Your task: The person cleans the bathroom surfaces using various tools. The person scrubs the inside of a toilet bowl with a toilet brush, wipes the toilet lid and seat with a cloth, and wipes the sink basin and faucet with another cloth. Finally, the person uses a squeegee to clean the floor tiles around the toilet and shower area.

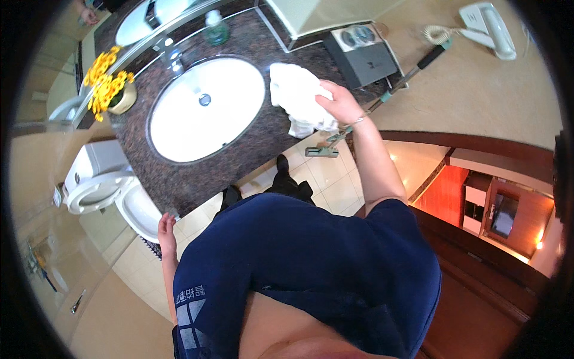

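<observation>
My right hand (pixel 342 102) grips a bunched white cloth (pixel 298 98) above the right side of the dark speckled stone counter (pixel 197 188). The thumb and fingers press into the cloth's right edge, and part of it hangs past the counter's front edge. Left of the cloth, a white oval basin (pixel 210 121) is set into the stone, with a chrome faucet (pixel 174 58) behind it. My left hand (pixel 167 231) is by the counter's front left corner, its fingers loosely bent and no object visible in them. Whether it touches the corner is unclear.
A mop (pixel 399 85) leans across the counter's right end, passing behind my right wrist. Its head (pixel 322 152) is low, near the tiled floor. Yellow potted flowers (pixel 107 83), a green soap bottle (pixel 216 29) and a dark box (pixel 363 58) stand on the counter. A toilet (pixel 101 179) is at left.
</observation>
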`<state>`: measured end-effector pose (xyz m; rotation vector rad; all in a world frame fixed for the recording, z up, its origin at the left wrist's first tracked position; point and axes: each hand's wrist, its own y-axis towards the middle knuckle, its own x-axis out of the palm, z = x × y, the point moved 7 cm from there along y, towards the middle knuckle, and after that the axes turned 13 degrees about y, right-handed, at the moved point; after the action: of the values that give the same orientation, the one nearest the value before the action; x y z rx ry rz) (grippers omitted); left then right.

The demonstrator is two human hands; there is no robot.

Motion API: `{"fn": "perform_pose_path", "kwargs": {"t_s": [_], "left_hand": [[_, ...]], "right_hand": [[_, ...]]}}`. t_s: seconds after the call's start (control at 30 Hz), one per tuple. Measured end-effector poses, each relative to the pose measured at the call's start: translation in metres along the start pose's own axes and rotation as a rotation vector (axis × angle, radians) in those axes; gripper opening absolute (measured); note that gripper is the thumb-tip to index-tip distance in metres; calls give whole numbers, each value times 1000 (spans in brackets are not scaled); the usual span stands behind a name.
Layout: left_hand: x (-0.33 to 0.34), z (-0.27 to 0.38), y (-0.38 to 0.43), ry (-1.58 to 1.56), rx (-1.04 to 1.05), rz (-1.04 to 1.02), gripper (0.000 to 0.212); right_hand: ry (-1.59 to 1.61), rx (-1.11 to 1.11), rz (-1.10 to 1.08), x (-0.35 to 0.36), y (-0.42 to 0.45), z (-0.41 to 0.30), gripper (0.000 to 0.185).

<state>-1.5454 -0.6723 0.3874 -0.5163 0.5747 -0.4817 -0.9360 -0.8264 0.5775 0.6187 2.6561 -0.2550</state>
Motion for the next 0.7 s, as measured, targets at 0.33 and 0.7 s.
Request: {"fn": "perform_pose_path", "kwargs": {"t_s": [0.33,0.7], "left_hand": [[153,44,-57,347,-8,-118,27],[196,145,-69,390,213,-101,27]], "right_hand": [[-116,-114,815,-176,-81,141,36],[-185,213,1133,-367,-49,208,36]]}}
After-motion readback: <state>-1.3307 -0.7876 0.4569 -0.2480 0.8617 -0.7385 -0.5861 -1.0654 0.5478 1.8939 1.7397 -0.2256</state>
